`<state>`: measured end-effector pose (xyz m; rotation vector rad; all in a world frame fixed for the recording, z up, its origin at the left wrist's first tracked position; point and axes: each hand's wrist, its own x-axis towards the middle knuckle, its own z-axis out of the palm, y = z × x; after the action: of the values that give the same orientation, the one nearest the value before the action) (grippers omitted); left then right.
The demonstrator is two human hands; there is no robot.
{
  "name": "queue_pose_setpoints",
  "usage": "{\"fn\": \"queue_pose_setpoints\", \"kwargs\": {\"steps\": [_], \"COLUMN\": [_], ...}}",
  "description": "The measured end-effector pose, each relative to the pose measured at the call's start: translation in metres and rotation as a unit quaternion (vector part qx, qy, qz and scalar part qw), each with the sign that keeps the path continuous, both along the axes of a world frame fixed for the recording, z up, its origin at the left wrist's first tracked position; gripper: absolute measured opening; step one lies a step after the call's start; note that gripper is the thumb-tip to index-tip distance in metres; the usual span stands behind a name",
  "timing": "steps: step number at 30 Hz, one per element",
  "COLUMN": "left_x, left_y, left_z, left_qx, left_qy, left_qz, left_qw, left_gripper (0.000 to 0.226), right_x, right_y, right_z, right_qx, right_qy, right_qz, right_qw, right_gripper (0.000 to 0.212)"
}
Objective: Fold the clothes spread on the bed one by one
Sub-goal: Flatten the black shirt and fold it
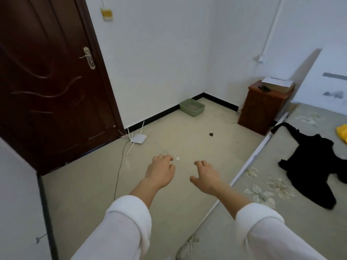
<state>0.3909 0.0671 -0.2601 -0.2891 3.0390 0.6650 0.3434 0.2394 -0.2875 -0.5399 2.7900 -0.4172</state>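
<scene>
Head view, the only one. Both hands are out in front, over the floor [187, 128], not over the bed. Left hand [161, 171]: fingers loosely curled, holding nothing. Right hand [205, 176]: fingers relaxed and slightly spread, also empty.

The bed [293, 145] is just right of the right hand, and its edge passes close by that forearm. The black garment [309, 166] lies crumpled on it, well to the right of the right hand, with one sleeve trailing toward the far corner. The yellow garment [342, 133] is further right again, cut off by the frame edge.

Nothing looks folded yet, so I'd call this the approach step. To do it well:
- Turn right and square up to the bed.
- Take the black one first, since it's nearest.
- Pinch it at the shoulders or waistband with both hands.
- Shake it out and lay it flat before any fold.
- It's bunched and the dark fabric hides the seams, so find those first.
</scene>
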Motion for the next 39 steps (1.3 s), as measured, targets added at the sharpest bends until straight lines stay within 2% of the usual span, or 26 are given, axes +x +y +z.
{"fn": "queue_pose_setpoints", "kwargs": {"steps": [10, 15, 26, 33, 39], "left_x": [-0.174, -0.245, -0.388, -0.483, -0.559], "left_y": [-0.123, -0.132, -0.001, 0.113, 0.204], "left_z": [0.001, 0.0, -0.02, -0.035, -0.042], "left_qx": [-0.056, -0.06, -0.004, 0.001, 0.007], "left_qy": [-0.01, -0.013, -0.013, -0.049, -0.061], "left_qz": [-0.126, -0.196, -0.381, -0.468, -0.519], "left_qw": [0.99, 0.979, 0.925, 0.882, 0.853], "left_gripper": [0.039, 0.04, 0.04, 0.038, 0.041], "right_x": [-0.137, -0.176, -0.252, -0.314, -0.37], "right_y": [-0.106, -0.112, -0.002, 0.092, 0.161], "right_z": [-0.007, -0.002, -0.005, -0.026, -0.031], "right_qx": [-0.011, -0.015, 0.008, -0.01, -0.005], "right_qy": [-0.006, 0.002, -0.008, -0.042, -0.059], "right_qz": [-0.133, -0.213, -0.395, -0.488, -0.538], "right_qw": [0.991, 0.977, 0.918, 0.872, 0.841], "right_gripper": [0.059, 0.061, 0.057, 0.055, 0.062]}}
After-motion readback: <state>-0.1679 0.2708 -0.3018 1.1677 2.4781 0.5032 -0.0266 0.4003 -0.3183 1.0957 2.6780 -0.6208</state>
